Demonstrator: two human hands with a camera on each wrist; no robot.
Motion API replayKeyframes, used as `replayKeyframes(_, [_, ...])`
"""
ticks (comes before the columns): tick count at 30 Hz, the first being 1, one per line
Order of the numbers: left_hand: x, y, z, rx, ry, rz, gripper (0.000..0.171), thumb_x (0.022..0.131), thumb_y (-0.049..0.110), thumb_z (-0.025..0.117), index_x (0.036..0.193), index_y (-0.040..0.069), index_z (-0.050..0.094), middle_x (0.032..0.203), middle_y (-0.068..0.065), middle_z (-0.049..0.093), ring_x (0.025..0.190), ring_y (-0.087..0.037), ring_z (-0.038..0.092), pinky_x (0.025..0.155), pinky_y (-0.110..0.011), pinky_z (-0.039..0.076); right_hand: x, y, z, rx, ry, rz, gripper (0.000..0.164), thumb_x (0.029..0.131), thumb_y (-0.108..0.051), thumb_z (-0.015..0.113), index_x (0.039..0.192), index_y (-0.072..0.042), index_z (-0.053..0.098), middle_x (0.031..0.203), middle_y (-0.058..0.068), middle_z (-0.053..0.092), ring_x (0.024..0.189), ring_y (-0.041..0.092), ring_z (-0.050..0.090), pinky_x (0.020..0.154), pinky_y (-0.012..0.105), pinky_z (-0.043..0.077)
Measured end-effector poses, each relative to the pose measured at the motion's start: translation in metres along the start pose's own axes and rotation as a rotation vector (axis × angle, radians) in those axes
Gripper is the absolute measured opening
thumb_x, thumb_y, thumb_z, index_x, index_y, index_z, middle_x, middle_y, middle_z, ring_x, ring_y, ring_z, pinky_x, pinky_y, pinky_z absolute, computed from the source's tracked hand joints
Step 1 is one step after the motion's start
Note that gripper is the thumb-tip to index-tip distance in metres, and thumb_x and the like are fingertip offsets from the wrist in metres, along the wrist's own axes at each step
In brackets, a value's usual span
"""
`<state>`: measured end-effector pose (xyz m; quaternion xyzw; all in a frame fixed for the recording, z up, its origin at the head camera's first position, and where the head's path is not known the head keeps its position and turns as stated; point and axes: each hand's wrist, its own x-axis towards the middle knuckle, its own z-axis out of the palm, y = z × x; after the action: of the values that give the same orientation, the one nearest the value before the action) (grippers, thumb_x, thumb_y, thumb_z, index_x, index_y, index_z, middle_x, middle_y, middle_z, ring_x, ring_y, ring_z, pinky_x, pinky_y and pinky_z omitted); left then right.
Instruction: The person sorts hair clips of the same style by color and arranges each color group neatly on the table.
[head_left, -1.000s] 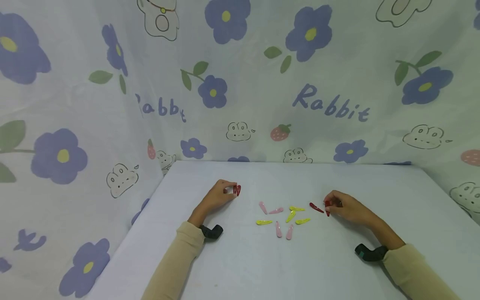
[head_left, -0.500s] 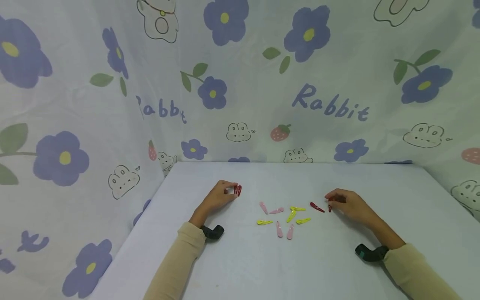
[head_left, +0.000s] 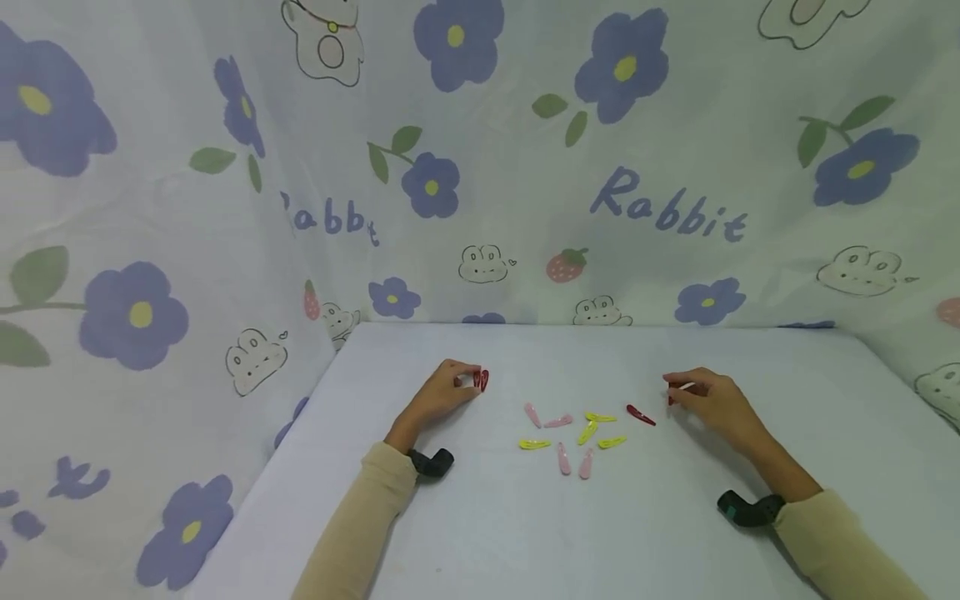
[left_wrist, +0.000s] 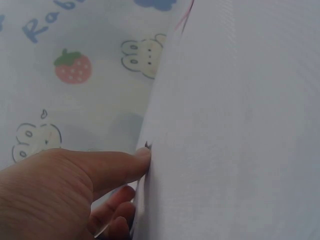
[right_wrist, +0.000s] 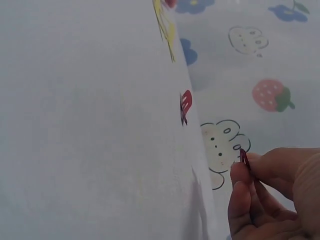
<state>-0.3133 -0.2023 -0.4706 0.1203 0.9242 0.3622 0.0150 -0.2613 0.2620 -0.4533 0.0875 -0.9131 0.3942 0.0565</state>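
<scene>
At the left of the table my left hand (head_left: 442, 390) has thumb and fingers at two red snap hair clips (head_left: 484, 380) standing side by side; its thumb hides nearly all of them in the left wrist view. My right hand (head_left: 716, 407) pinches another red hair clip (right_wrist: 244, 159) between thumb and fingertips, raised over the table. Just left of that hand, one more red hair clip (head_left: 641, 415) lies flat. Several pink hair clips (head_left: 564, 458) and yellow hair clips (head_left: 535, 444) lie scattered in the middle, between the hands.
The white table (head_left: 480, 533) runs back to a patterned curtain (head_left: 525, 167) with blue flowers and rabbits, which also closes off the left side. A black wrist device sits on each forearm, the left one (head_left: 432, 463) and the right one (head_left: 750, 509).
My right hand has lifted the red hair clip off the table and moved slightly back and right. My left hand holds its place with its clips. The view has shifted a little.
</scene>
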Motion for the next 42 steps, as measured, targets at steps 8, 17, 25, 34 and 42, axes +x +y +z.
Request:
replayKeyframes(8, [0.001,0.003,0.002,-0.011,0.003,-0.021,0.042,0.092,0.019,0.072,0.133,0.015,0.065,0.129,-0.011,0.055,0.104,-0.023,0.053,0.089,-0.041,0.045,-0.003,-0.007,-0.006,0.117,0.119,0.043,0.035,0.101,-0.023,0.06,0.13,-0.003,0.064,0.12,0.018,0.066,0.084,-0.013,0.062,0.071,0.013,0.05])
replayKeyframes(17, [0.005,0.006,-0.003,-0.005,0.013,-0.026,0.041,0.093,0.024,0.071,0.133,0.019,0.065,0.13,-0.008,0.054,0.107,-0.022,0.053,0.091,-0.042,0.045,0.004,-0.019,-0.008,0.199,0.115,0.01,0.047,0.099,-0.029,0.064,0.139,-0.005,0.057,0.12,0.012,0.058,0.085,-0.009,0.065,0.075,0.009,0.048])
replayKeyframes(25, [0.002,0.002,0.001,-0.005,0.006,-0.035,0.041,0.093,0.024,0.071,0.133,0.018,0.065,0.129,-0.009,0.054,0.106,-0.022,0.052,0.09,-0.041,0.044,0.01,-0.035,-0.003,0.184,0.055,-0.013,0.058,0.094,-0.038,0.069,0.143,-0.01,0.055,0.127,0.01,0.059,0.091,-0.009,0.058,0.076,0.014,0.049])
replayKeyframes(34, [0.004,0.003,-0.002,-0.012,0.014,-0.018,0.041,0.093,0.023,0.071,0.133,0.017,0.065,0.129,-0.01,0.054,0.107,-0.023,0.053,0.091,-0.043,0.045,0.023,-0.054,0.004,0.187,-0.014,-0.004,0.065,0.091,-0.038,0.073,0.145,-0.009,0.052,0.125,0.016,0.062,0.096,-0.001,0.059,0.079,0.013,0.049])
replayKeyframes(42, [-0.001,-0.002,0.0,-0.008,0.004,-0.019,0.042,0.092,0.022,0.072,0.133,0.016,0.065,0.126,-0.01,0.054,0.102,-0.02,0.051,0.085,-0.036,0.044,0.025,-0.067,0.023,0.215,-0.047,-0.013,0.063,0.089,-0.033,0.076,0.142,-0.008,0.054,0.116,0.014,0.067,0.101,0.016,0.064,0.081,0.018,0.05])
